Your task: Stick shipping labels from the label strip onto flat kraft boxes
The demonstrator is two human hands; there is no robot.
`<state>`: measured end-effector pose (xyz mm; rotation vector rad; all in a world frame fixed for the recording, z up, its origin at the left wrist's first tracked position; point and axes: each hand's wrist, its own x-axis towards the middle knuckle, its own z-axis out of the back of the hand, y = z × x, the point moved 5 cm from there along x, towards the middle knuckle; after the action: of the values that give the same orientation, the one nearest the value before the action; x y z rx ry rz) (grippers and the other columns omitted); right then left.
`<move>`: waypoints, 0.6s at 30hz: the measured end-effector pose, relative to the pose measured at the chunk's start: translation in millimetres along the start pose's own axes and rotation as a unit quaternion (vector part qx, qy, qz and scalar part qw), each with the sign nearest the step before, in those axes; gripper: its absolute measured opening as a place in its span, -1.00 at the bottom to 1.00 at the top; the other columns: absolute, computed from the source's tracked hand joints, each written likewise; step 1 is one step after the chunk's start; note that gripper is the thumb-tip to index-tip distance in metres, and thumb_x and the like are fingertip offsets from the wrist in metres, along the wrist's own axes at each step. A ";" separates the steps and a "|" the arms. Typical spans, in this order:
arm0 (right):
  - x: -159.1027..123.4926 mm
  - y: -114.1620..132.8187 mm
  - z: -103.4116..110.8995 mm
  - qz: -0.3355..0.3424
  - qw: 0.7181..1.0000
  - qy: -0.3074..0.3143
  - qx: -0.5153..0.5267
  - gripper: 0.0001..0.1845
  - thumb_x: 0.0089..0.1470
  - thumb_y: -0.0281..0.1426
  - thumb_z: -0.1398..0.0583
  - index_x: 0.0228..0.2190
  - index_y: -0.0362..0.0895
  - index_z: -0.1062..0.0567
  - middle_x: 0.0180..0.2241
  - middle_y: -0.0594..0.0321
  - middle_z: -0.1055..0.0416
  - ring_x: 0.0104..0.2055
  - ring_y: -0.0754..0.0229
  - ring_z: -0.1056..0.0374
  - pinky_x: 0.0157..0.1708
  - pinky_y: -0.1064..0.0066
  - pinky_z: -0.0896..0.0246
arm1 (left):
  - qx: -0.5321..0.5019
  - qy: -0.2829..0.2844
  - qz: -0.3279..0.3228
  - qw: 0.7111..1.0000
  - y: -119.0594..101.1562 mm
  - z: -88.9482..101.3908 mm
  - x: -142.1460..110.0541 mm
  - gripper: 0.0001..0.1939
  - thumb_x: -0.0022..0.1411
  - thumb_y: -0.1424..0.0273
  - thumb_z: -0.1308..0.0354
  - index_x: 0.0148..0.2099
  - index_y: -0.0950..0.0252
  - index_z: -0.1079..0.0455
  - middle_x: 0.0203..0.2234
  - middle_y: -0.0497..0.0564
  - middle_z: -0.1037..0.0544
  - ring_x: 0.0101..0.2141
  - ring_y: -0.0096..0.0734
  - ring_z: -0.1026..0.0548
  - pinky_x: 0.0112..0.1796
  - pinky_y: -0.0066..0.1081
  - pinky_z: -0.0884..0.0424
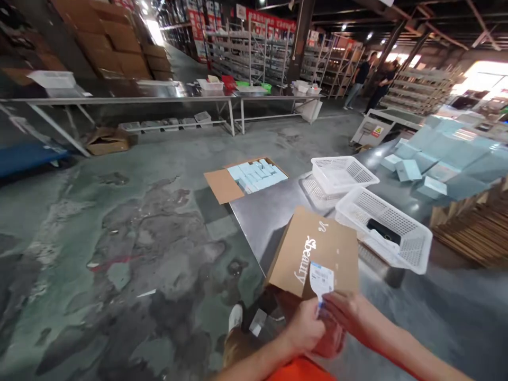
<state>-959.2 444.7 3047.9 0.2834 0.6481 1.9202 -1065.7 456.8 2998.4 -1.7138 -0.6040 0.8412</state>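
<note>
My left hand and my right hand are close together at the lower middle, in front of a brown cardboard box with white "beauty" lettering. Between them they pinch what looks like a thin plastic bag with a white printed label. The label side stands above the fingers, narrowing where they grip, and a see-through reddish part hangs below. Fingertips on both hands are closed and partly hidden. The box rests at the metal table's edge, just beyond the bag.
White perforated baskets stand behind the box; a nearer one holds a black object. An open carton contains light-blue boxes. More blue boxes are piled at right, above stacked flat cardboard. Two people stand far back.
</note>
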 end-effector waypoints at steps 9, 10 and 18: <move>-22.0 -92.2 106.8 -0.290 0.892 -0.305 0.166 -0.66 0.01 -0.23 -0.03 -0.63 -0.20 -0.27 -0.63 0.29 -0.17 -0.55 0.34 -0.08 -0.56 0.51 0.04 | -0.248 0.006 0.108 0.963 15.6 20.2 -21.0 -0.68 -0.10 0.30 -0.36 -0.35 0.45 -0.48 -0.54 0.02 -0.49 -0.54 -0.48 -0.38 -0.43 -0.47 -0.32; -36.1 -102.9 116.9 -0.324 0.851 -0.389 0.144 -0.66 0.02 -0.23 -0.03 -0.61 -0.20 -0.31 -0.62 0.28 -0.19 -0.54 0.32 -0.10 -0.55 0.51 0.02 | -0.311 0.018 0.108 0.944 12.6 20.6 -23.3 -0.65 -0.09 0.27 -0.36 -0.30 0.44 -0.49 -0.46 0.07 -0.53 -0.45 -0.38 -0.46 -0.34 -0.40 -0.39; -40.3 -3.4 30.7 -0.025 0.987 -0.119 0.106 -0.57 0.08 -0.04 -0.15 -0.20 -0.12 -0.49 -0.18 0.12 -0.43 -0.13 0.12 -0.32 -0.14 0.36 -0.26 | -0.492 0.073 0.106 0.861 8.1 15.9 -27.9 -0.66 0.13 0.26 -0.19 -0.13 0.41 -0.50 -0.12 0.20 -0.56 0.10 0.02 -0.36 0.21 -0.01 -0.07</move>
<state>-924.8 419.1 3075.1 0.6154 0.6926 1.7364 -1095.6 443.1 2994.6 -2.7891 -0.8226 0.5485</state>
